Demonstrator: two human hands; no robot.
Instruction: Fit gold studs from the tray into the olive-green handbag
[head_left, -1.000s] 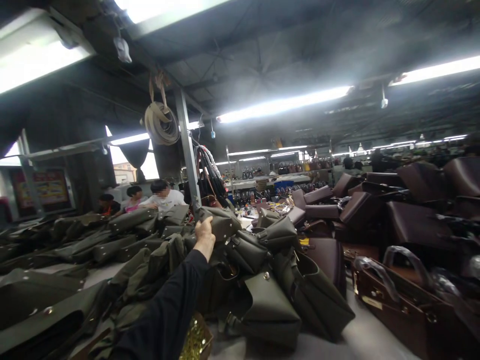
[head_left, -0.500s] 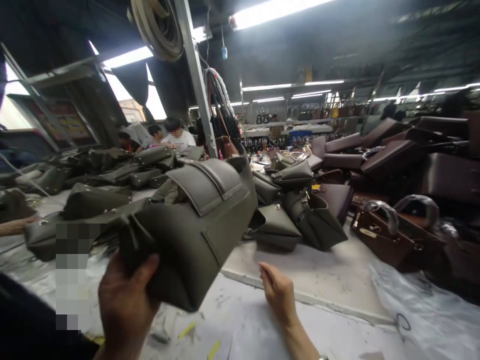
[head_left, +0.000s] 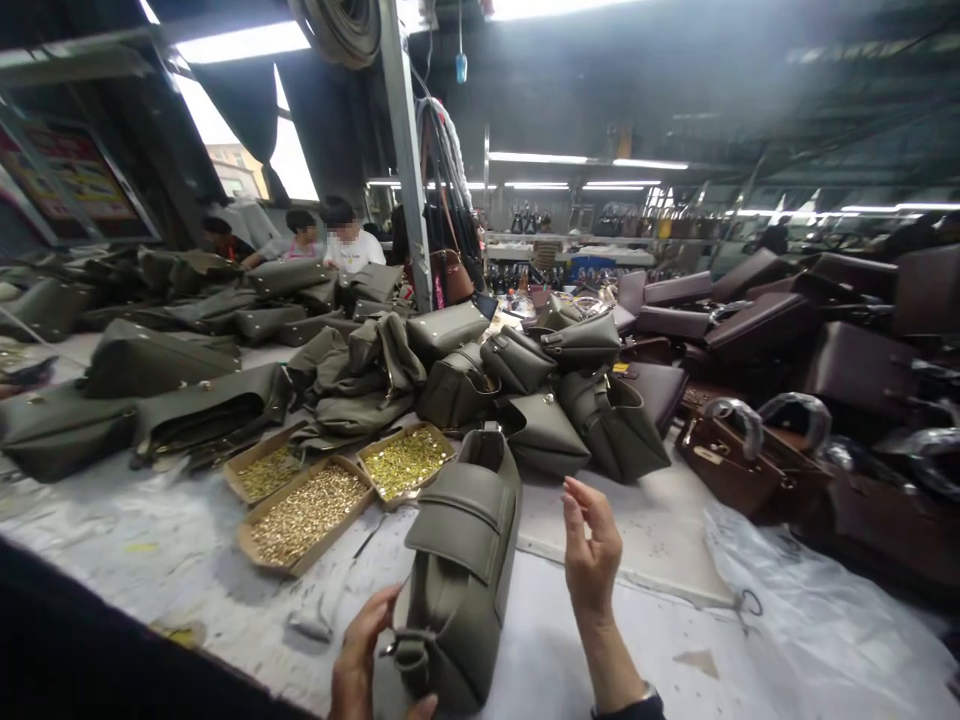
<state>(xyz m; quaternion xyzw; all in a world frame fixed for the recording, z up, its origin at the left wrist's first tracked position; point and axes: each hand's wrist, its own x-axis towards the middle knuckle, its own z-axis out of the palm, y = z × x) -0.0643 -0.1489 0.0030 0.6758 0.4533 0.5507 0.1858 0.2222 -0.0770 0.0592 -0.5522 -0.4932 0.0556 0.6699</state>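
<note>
An olive-green handbag (head_left: 457, 560) lies on its side on the white table in front of me, its flap facing up and a strap loop at its near end. My left hand (head_left: 361, 640) grips that near end, fingers on the left side and the thumb low by the loop. To the right of the bag, my right hand (head_left: 592, 560) is raised and apart from it, fingers loosely bent with nothing visible in them. Small cardboard boxes of gold-coloured metal pieces (head_left: 311, 510) and yellowish pieces (head_left: 405, 460) stand left of the bag.
Behind the boxes, olive bags (head_left: 360, 370) are heaped across the table. Dark brown handbags (head_left: 742, 460) with wrapped handles stand at right, near clear plastic sheeting (head_left: 817, 590). A hammer-like tool (head_left: 311, 615) lies at left. A metal post (head_left: 405, 150) rises behind; co-workers (head_left: 352, 240) sit beyond.
The handbag has come down from the air onto the table and turned, its near end now towards me. My left hand moved right and down with it; the boxes are now uncovered.
</note>
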